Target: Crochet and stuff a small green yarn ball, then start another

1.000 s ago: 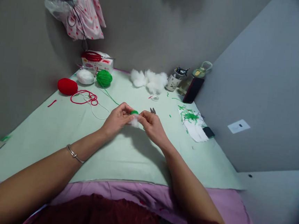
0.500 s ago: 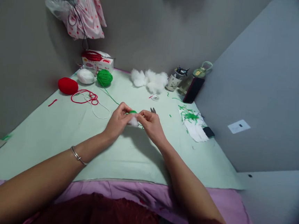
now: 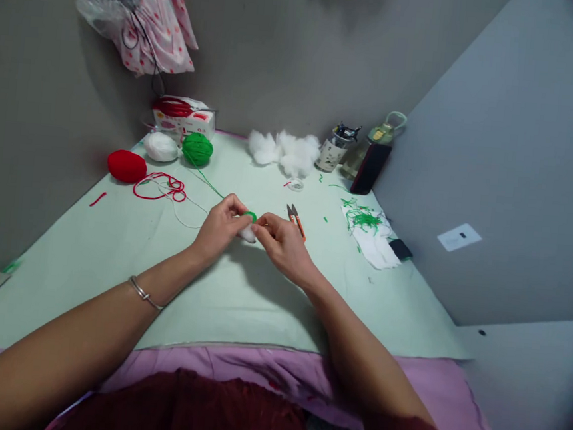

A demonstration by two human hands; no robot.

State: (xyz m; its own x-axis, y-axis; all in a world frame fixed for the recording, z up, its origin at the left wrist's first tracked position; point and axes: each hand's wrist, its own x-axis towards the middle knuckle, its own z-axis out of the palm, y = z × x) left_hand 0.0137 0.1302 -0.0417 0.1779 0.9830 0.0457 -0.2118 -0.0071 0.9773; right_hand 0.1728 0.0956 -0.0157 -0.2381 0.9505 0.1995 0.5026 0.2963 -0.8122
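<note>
Between my fingers, over the middle of the table, is a small green and white piece point(image 3: 248, 233), green on top and white below. My left hand point(image 3: 222, 226) is closed on its left side. The fingertips of my right hand point(image 3: 280, 240) pinch at its right edge; what exactly they grip is too small to tell. A green strand runs from the piece's side back to a green yarn ball point(image 3: 197, 149). Orange-handled snips point(image 3: 297, 222) lie just behind my right hand, blades pointing away.
White yarn point(image 3: 161, 146), red yarn point(image 3: 127, 166) and loose strands lie at the left. White stuffing point(image 3: 292, 154), a pen cup point(image 3: 332, 152), a bottle point(image 3: 355, 162) and a dark phone point(image 3: 371, 169) stand behind. Green scraps lie on white paper point(image 3: 378, 248) at the right.
My right hand has turned slightly and shifted at the piece, and more of the snips shows behind it. Both hands and the piece sit a little further left in view.
</note>
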